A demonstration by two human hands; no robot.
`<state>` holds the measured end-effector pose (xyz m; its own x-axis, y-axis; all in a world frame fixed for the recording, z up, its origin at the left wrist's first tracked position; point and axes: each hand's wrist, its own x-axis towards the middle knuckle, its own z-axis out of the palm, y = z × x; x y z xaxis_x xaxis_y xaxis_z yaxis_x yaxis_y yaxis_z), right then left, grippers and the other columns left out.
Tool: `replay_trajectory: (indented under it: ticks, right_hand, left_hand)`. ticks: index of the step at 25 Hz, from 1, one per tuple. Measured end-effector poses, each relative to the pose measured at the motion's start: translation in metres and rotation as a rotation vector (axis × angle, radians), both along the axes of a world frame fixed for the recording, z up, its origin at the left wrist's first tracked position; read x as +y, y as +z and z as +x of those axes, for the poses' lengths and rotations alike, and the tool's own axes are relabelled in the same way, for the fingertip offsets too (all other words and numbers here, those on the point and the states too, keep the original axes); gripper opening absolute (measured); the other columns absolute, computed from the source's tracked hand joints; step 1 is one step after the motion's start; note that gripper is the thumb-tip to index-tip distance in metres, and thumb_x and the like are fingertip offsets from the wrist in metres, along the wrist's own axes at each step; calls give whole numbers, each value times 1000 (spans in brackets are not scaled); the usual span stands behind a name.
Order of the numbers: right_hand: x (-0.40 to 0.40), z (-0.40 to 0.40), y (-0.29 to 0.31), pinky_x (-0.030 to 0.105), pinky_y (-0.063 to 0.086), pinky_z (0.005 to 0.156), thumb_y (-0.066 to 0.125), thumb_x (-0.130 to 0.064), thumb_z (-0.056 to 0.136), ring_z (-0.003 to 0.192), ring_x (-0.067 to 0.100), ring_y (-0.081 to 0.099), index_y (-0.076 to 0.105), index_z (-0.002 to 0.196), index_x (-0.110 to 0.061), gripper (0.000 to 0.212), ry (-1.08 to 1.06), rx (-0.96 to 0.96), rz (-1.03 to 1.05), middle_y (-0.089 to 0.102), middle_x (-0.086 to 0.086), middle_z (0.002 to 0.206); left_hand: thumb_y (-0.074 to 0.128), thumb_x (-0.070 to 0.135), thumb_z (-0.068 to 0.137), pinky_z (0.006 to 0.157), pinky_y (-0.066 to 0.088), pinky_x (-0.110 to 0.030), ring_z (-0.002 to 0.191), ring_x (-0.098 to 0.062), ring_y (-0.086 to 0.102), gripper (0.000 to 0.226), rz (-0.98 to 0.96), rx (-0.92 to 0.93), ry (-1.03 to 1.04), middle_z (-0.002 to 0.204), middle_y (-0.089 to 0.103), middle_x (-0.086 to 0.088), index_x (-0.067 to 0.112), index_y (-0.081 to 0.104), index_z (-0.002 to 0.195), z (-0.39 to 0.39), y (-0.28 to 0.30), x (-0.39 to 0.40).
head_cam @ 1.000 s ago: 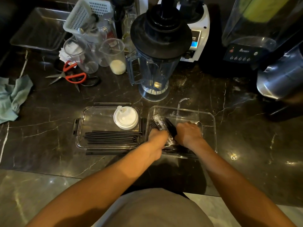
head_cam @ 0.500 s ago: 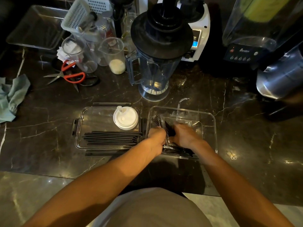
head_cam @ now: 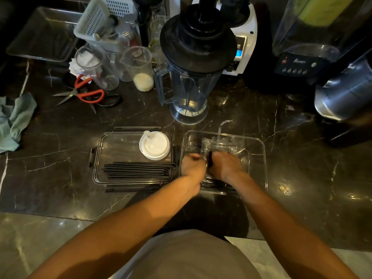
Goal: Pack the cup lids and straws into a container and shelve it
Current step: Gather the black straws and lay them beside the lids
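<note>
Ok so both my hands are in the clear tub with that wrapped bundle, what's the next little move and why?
Probably press the wrapped bundle flat into the clear tub: left hand and right hand grip it, while loose straws and white cup lid wait on the container lid.

We see white cup lids beside black straws on a clear lid, a dark countertop veined with white, red-handled scissors, and a pale green cloth.
</note>
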<state>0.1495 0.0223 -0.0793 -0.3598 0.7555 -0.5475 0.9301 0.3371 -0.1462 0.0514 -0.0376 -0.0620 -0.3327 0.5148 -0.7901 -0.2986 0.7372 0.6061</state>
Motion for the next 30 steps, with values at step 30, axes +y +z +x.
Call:
replay_trajectory:
  ticks: [30]
  right_hand:
    - [15, 73, 72, 36, 58, 81, 49, -21, 109, 75, 24, 70, 62, 96, -4, 24, -721, 1191, -158, 60, 7, 74]
  left_hand:
    - [76, 31, 87, 78, 44, -29, 107, -21, 62, 44, 328, 666, -1675, 125, 65, -1, 22, 63, 128, -12, -6, 25]
